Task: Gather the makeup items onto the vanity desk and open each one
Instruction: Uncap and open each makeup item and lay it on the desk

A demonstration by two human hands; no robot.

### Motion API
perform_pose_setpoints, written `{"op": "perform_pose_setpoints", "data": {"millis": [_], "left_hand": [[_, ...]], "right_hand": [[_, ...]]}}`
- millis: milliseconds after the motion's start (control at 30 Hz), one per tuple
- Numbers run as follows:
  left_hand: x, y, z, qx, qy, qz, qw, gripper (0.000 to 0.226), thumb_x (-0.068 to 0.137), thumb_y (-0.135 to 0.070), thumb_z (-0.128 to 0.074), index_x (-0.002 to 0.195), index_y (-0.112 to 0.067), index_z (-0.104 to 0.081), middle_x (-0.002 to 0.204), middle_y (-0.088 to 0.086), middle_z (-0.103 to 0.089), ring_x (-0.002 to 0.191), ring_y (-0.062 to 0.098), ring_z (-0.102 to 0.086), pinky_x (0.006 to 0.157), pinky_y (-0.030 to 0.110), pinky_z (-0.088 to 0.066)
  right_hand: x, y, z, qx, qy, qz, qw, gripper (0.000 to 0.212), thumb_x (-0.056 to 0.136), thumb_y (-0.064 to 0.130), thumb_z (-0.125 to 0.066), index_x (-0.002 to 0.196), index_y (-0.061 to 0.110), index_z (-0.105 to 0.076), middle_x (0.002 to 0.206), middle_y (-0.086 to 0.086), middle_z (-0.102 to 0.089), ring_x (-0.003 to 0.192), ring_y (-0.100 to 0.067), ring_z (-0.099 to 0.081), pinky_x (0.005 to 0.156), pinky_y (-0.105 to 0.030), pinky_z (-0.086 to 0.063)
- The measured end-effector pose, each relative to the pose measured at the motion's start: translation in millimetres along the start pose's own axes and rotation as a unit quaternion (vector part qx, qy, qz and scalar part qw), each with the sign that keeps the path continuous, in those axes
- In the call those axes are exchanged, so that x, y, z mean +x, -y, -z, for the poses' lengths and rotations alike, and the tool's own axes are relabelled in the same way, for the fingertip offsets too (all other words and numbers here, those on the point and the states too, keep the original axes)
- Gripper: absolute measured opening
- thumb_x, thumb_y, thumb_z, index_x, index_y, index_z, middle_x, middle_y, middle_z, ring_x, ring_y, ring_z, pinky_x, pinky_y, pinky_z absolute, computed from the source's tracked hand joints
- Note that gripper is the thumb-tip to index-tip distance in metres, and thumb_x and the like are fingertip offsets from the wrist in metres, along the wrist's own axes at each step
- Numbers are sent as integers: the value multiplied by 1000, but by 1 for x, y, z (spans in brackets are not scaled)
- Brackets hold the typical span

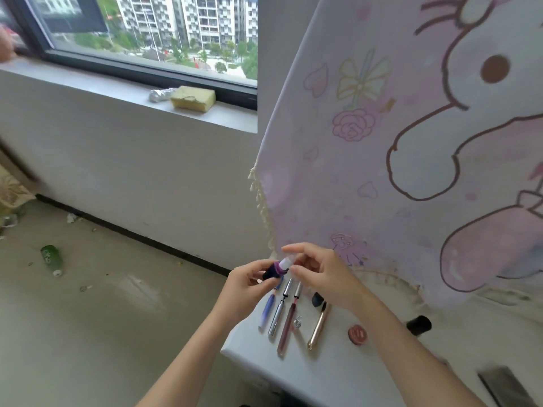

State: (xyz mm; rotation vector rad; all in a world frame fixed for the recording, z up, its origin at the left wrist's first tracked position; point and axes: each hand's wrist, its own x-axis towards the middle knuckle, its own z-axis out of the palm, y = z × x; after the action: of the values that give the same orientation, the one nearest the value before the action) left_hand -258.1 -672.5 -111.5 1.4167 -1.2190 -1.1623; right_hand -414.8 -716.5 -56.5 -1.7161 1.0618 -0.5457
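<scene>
While the left hand pinches the dark body of a small purple bottle with a white top between thumb and fingertips, a green bottle lies on its side on the floor far to the left of that grip, its label too blurred to read. Above and left of the grip, a yellow sponge block sits on the windowsill. The held bottle is tilted, lifted clear of the white vanity desk, over its far left corner. The right hand curves its thumb and forefinger around the white top; whether they actually clamp it cannot be told. Below the grip, on the desk, lie a lilac-blue tube, a silver metal tube and a rose-brown tube, side by side, their upper ends partly hidden by the hands. Further right lies a gold wand, its dark tip tucked under the right wrist, then a round red disc. A black cylinder shows only partly behind the right forearm. Behind everything hangs a pink cartoon-rabbit cloth, cut off by the frame.
</scene>
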Motion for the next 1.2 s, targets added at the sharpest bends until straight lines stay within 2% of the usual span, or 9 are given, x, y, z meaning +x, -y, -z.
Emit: {"op": "perform_pose_setpoints", "data": {"millis": [167, 300, 500, 667, 767, 833, 933, 1067, 1200], "left_hand": [[3, -3, 3, -5, 26, -23, 999, 38, 79, 0, -65, 85, -37, -71, 84, -5, -72, 80, 18, -64, 82, 34, -52], [2, -11, 9, -27, 44, -18, 998, 33, 77, 0, -66, 86, -32, -71, 78, -10, -72, 80, 14, -63, 77, 21, -51], [-2, -16, 20, -78, 89, -4, 993, 37, 78, 10, -62, 89, -24, -72, 81, -4, -74, 79, 10, -67, 75, 17, -50], [-3, -12, 16, -110, 100, 1, 989, 27, 72, 0, -64, 90, -18, -72, 78, -4, -72, 73, 9, -64, 74, 18, -52], [-2, -13, 15, -121, 103, 0, 987, 25, 70, -4, -63, 93, -12, -69, 77, -5, -72, 71, 8, -63, 73, 18, -52], [0, -14, 16, -118, 107, 0, 987, 25, 75, 3, -64, 94, -12, -68, 76, -7, -73, 71, 5, -64, 71, 16, -50], [0, -16, 16, -112, 108, 3, 988, 33, 80, 13, -58, 96, -15, -67, 73, -9, -73, 68, 3, -65, 70, 15, -50], [1, -15, 12, -105, 112, 6, 988, 35, 81, 13, -57, 98, -16, -65, 72, -11, -72, 68, 1, -65, 70, 15, -50], [0, -13, 11, -112, 112, 10, 987, 38, 81, 14, -56, 105, -15, -63, 72, -11, -72, 68, 1, -65, 69, 14, -50]], "right_hand": [[2, 1, 1, -12, 10, 8, 1000, 28, 86, 5, -58, 110, 20, -60, 68, 10, -50, 55, 5, -47, 59, -6, -38], [5, 3, 2, 28, 24, 3, 999, 26, 85, 7, -62, 100, 27, -62, 74, 5, -59, 60, 3, -51, 59, -10, -41], [4, 4, -9, 130, 18, 8, 991, 15, 81, 2, -66, 83, 16, -70, 77, -6, -69, 70, -7, -63, 68, -16, -50], [4, 6, -13, 136, -17, -12, 991, 17, 76, -4, -69, 70, 11, -61, 71, -10, -58, 49, -2, -51, 46, -9, -39], [4, 3, -12, 142, 15, -2, 990, 27, 75, -1, -71, 86, 23, -64, 72, -8, -55, 70, -16, -52, 67, -20, -46], [3, 2, -9, 165, 30, -8, 986, 32, 81, -1, -64, 101, 25, -62, 74, -5, -57, 71, -9, -57, 67, -12, -48], [1, 4, -8, 186, 9, -6, 982, 15, 85, 5, -60, 91, 16, -67, 70, 1, -66, 62, 3, -62, 59, -6, -45], [3, 0, -12, 151, -40, -6, 988, 11, 79, 2, -67, 73, 11, -64, 71, -9, -61, 59, -3, -56, 59, -9, -46], [2, -4, -10, 163, 2, -7, 987, 27, 79, -3, -64, 93, 20, -63, 77, -10, -59, 73, -12, -58, 65, -10, -49]]}}
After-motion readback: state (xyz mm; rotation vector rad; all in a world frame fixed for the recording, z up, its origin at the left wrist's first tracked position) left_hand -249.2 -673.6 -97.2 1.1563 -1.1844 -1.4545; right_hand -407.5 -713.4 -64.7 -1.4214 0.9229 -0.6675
